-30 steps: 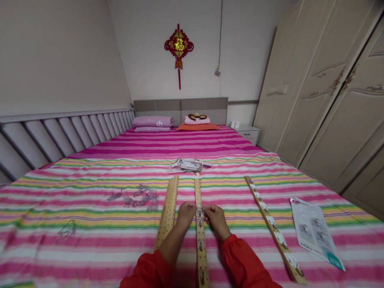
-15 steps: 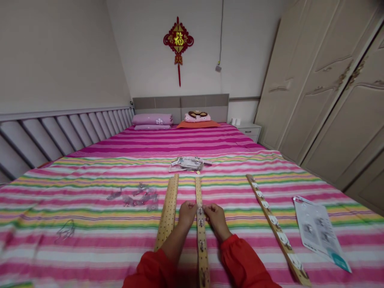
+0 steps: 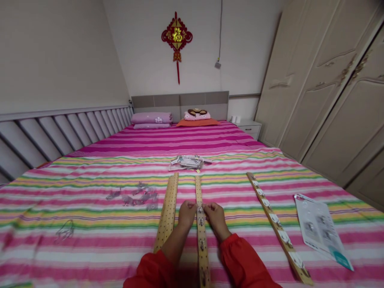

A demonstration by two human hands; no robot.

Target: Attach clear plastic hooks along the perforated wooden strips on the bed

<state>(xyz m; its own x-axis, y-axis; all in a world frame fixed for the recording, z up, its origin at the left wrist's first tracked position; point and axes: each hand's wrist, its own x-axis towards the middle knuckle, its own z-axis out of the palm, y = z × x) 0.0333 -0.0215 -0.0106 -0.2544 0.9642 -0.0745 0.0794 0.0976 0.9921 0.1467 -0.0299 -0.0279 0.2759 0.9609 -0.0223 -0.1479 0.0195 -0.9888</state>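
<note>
A narrow wooden strip with holes lies lengthwise in front of me on the bed. Several small metal hooks sit along its near half. At the farthest of these, a shiny hook, both of my hands meet from either side. My left hand has its thumb and finger pinched at the left edge of the hook. On the right edge, my right hand pinches in the same way. The fingertips hide part of the hook's base.
Wider perforated wooden boards lie left of the strip. Another strip with white-backed hooks lies to the right, beside a hook package. Loose clear-packed hooks, thin wire pieces and a plastic packet rest on the striped sheet.
The camera view has shifted slightly. Both hands stay at the same hook, with the fingertips moved only a little and the hook showing more clearly between them.
</note>
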